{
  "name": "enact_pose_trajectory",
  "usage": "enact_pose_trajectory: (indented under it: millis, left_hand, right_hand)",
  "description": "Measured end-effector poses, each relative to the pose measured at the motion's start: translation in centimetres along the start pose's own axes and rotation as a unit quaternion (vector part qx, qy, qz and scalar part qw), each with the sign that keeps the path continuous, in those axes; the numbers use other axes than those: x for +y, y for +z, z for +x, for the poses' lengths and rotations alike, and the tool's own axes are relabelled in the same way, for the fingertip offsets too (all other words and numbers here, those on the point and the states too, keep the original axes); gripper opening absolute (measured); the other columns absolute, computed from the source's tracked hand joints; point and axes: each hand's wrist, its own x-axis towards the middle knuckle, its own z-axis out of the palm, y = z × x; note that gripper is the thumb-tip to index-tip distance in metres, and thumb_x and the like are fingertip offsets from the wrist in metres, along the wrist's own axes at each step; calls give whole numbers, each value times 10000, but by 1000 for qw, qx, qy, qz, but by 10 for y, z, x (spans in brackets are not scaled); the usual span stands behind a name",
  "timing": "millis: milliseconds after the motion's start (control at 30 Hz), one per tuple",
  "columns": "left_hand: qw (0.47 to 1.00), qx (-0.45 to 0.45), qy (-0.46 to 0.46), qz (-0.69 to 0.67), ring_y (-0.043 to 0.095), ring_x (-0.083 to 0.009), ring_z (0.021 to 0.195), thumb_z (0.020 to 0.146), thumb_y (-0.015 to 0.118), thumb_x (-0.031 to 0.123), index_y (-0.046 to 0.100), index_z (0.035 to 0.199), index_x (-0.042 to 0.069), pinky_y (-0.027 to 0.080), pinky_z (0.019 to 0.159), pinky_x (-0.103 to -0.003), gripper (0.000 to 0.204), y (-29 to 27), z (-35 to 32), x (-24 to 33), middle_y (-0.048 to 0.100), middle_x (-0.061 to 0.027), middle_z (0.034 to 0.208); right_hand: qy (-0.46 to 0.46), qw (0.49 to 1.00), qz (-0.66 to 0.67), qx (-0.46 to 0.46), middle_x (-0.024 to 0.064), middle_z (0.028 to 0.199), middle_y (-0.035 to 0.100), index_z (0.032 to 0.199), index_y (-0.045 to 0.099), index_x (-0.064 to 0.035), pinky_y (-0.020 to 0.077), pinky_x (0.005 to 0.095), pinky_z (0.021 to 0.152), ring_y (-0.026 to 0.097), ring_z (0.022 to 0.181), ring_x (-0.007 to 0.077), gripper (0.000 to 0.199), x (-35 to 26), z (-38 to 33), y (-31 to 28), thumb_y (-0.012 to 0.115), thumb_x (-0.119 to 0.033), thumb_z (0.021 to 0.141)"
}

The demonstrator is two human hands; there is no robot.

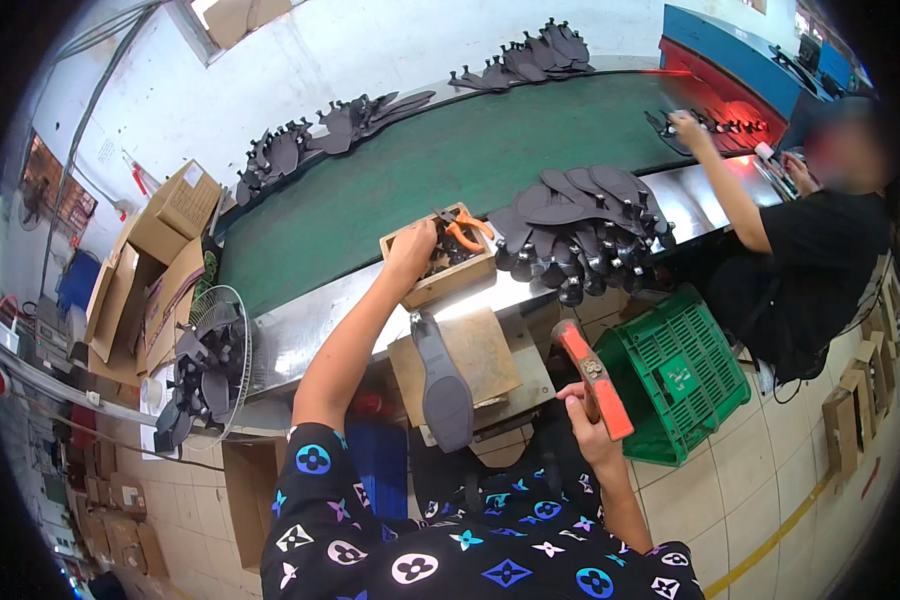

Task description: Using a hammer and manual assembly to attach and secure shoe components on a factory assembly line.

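Note:
My right hand (598, 440) is closed round the handle of a hammer (608, 405) with a worn red-orange head, raised right of the work board. My left hand (413, 250) reaches into a wooden box (450, 287) of small dark parts. Its fingers are bunched downward, and what they pinch is hidden. Pliers (462, 232) with orange handles lie across the same box. Just in front of me, one dark grey shoe sole (447, 400) rests lengthwise on a brown board (490, 355), its narrow end toward the box.
A pile of dark soles (580, 215) lies right of the box, beside a green conveyor belt (370, 205). A green plastic crate (670, 375) stands at my right. Another person (820, 235) works at the far right. Cardboard boxes (175, 215) and a wire fan guard (240, 350) are at left.

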Motion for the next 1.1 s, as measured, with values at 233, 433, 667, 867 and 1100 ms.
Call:
enact_pose_trajectory:
  millis: [233, 433, 667, 867, 1100]
  left_hand:
    - [992, 40, 30, -117, 687, -403, 832, 790, 586, -11, 679, 785, -54, 560, 719, -462, 102, -8, 2, -1, 677, -248, 866]
    - [813, 85, -198, -541, 697, -169, 675, 845, 692, 44, 758, 974, -5, 557, 606, -304, 153, -50, -47, -7, 722, -137, 772]
    - [533, 196, -177, -804, 650, -108, 723, 889, 725, 61, 630, 1212, -18, 512, 641, -238, 346, -166, -172, 85, 693, -57, 859]
    - [509, 229, -171, -812, 671, -127, 764, 901, 713, 42, 588, 1232, -26, 534, 676, -239, 360, -202, -218, 124, 700, -96, 899]
    - [473, 225, -141, -840, 656, -114, 786, 930, 681, 52, 527, 1368, 14, 541, 691, -246, 466, -193, -224, 135, 681, -61, 893]
  right_hand:
    - [111, 991, 75, -16, -59, 583, 499, 916, 709, -6, 296, 243, 481, 394, 519, 24, 116, -5, 0, 9, 603, -52, 911]
    - [100, 992, 61, -45, -36, 610, 549, 1022, 718, 3, 377, 239, 514, 482, 559, 26, 159, -21, 12, 5, 609, -76, 938]
    - [37, 975, 175, -130, 102, 950, 736, 1198, 635, 4, 337, 174, 424, 421, 470, 1, 374, -67, 66, 41, 681, -269, 946]
    - [7, 957, 241, -163, 112, 916, 722, 1123, 654, 22, 379, 175, 437, 493, 500, 36, 307, -111, 65, 66, 709, -207, 926]
    - [5, 965, 214, -152, 104, 963, 662, 1044, 658, 35, 383, 185, 438, 531, 530, 53, 214, -115, 64, 74, 734, -97, 894]
